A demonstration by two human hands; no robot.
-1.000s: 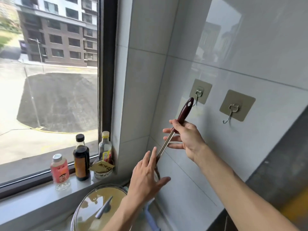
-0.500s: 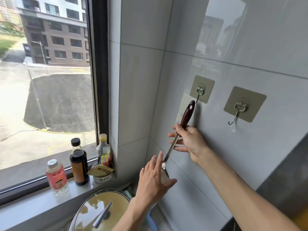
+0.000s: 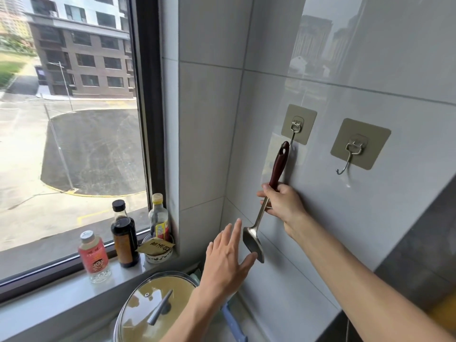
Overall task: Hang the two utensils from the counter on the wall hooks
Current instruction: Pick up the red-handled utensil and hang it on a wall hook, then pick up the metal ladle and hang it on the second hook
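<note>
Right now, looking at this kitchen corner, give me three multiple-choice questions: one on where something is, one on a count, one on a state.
1. Where is the spoon's handle tip?
A. At the left hook
B. At the right hook
C. On the pot lid

2. How many bottles stand on the window sill?
A. One
B. Three
C. Five

3. What is the left hand doing?
A. Gripping a bottle
B. Clenched in a fist
C. Open, beside the spoon's bowl

Answers: 1 A, the tip sits just under that hook while the right hand holds the handle. 2 B, three capped bottles show. 3 C, its fingers are spread.
</note>
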